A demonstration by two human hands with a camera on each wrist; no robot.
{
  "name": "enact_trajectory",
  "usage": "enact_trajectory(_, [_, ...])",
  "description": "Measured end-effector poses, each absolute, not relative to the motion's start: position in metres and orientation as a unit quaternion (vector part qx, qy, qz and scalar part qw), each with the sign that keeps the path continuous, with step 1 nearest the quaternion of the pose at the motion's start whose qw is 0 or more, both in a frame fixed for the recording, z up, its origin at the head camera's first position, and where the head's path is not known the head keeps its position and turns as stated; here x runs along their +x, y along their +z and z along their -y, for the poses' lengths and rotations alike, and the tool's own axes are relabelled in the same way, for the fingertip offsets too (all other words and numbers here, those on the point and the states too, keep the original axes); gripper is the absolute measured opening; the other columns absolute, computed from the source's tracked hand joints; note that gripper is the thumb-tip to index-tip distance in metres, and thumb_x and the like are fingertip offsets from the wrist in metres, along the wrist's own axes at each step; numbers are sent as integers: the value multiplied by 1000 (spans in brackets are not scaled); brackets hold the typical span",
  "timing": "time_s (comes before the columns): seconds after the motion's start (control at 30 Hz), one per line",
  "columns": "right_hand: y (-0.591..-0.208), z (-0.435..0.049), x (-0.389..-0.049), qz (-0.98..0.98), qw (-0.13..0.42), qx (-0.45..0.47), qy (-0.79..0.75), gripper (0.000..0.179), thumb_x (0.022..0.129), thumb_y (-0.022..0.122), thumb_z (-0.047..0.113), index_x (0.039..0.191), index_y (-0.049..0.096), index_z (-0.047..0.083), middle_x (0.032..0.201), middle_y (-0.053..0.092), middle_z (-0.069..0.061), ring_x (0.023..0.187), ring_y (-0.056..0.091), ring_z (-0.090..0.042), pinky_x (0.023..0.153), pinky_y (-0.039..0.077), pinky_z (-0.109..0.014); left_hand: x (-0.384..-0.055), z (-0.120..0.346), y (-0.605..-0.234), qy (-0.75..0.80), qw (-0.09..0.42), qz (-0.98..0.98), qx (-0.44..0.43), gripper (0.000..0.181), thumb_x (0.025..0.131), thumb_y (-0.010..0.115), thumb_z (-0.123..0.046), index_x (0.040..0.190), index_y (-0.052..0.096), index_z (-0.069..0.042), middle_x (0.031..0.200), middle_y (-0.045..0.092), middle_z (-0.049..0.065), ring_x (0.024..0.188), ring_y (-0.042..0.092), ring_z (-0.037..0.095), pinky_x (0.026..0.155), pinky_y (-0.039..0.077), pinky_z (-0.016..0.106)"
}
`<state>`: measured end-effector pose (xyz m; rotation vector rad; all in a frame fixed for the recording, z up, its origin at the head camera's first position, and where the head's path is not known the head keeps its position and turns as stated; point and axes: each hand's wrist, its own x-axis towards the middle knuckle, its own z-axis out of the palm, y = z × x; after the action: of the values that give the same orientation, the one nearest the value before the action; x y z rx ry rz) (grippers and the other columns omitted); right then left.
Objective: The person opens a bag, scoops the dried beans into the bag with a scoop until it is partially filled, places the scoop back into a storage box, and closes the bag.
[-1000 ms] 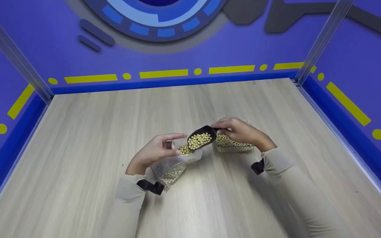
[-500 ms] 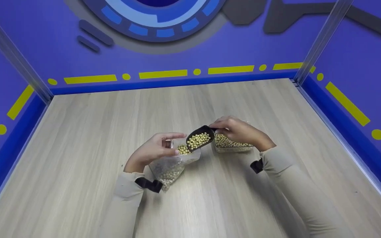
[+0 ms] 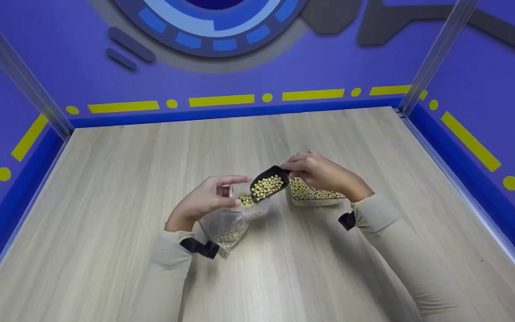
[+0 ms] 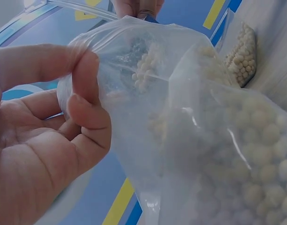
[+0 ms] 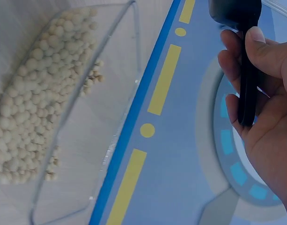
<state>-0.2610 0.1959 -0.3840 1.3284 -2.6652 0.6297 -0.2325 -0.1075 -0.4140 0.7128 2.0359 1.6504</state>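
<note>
My left hand (image 3: 201,199) pinches the upper edge of a clear plastic bag (image 3: 215,220), partly filled with pale yellow round beans that look like soybeans. In the left wrist view, the thumb and curled fingers grip the bag's thin film (image 4: 134,108). My right hand (image 3: 324,174) grips the handle of a small black scoop (image 3: 274,171), which bears a heap of the same beans (image 3: 266,187). The scoop's front lip is tilted down at the bag's open mouth. In the right wrist view, fingers and thumb wrap the black handle (image 5: 248,89).
Beneath and beside the right hand stands a clear rectangular container (image 3: 315,203), with beans (image 5: 45,89) spread inside. Both things are on a wood-grain table (image 3: 150,170). Blue panels (image 3: 221,82) with yellow markings wall in the back and sides.
Both hands have shifted slightly toward the back of the table, the scoop and bag mouth moving with them. The scoop still carries its beans.
</note>
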Motion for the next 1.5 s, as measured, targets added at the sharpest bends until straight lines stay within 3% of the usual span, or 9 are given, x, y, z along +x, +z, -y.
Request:
enact_trajectory(0.1, [-380,-195,-261,873,60,442,199,28,91,60,2,118,68,1,110,70,-14,103,65,-29,88,47,-44,-232,108,-411,597,206,-731,258,58,82,62,5,138,48,4,116,60,3,62,44,3,56,42,17])
enact_trajectory(0.37, [-368,-195,-258,880,67,436,177,29,91,61,5,119,67,1,111,69,-15,105,62,-31,89,41,-45,-231,107,-406,616,210,-713,261,58,84,62,6,139,46,5,107,60,-4,63,47,3,58,44,18])
enact_trajectory(0.5, [-362,-194,-257,883,68,438,154,29,92,61,5,120,67,3,110,69,-13,104,62,-30,87,41,-44,-232,107,-405,614,207,-715,263,58,84,62,6,139,46,4,90,59,-3,62,44,4,57,42,18])
enact_trajectory(0.6, [-358,-192,-256,885,69,440,138,29,92,61,6,120,68,4,110,69,-12,103,62,-29,88,40,-43,-232,107,-404,608,205,-721,261,58,84,62,5,139,46,4,70,49,-2,60,42,5,56,40,19])
enact_trajectory(0.67, [-356,-192,-256,885,72,441,132,29,91,61,6,119,68,4,109,69,-12,102,62,-29,88,40,-43,-232,107,-404,605,202,-725,259,57,84,63,4,139,47,3,69,46,-2,60,41,6,55,39,19])
enact_trajectory(1.2, [-341,-185,-251,865,151,472,84,25,85,67,2,109,72,5,101,71,-8,93,63,-26,82,38,-40,-231,109,-396,608,203,-722,260,59,85,63,3,141,44,3,70,45,-4,61,40,6,56,37,21])
enact_trajectory(1.27, [-339,-184,-250,863,159,474,79,26,84,67,1,109,72,5,101,71,-8,92,63,-26,81,38,-39,-231,109,-396,608,202,-722,260,60,85,62,4,141,43,4,72,46,-2,61,40,6,56,38,21])
enact_trajectory(1.43, [-339,-185,-247,860,174,477,60,28,84,68,0,111,72,6,101,71,-7,93,62,-25,82,39,-38,-231,111,-399,603,190,-727,267,59,86,63,3,141,44,4,102,54,-3,63,39,6,57,39,19])
enact_trajectory(1.5, [-340,-186,-247,858,180,477,61,27,84,68,1,111,71,6,102,71,-7,94,63,-25,83,40,-39,-232,113,-401,600,185,-731,267,58,86,64,1,140,45,3,98,54,-4,62,38,6,57,39,18])
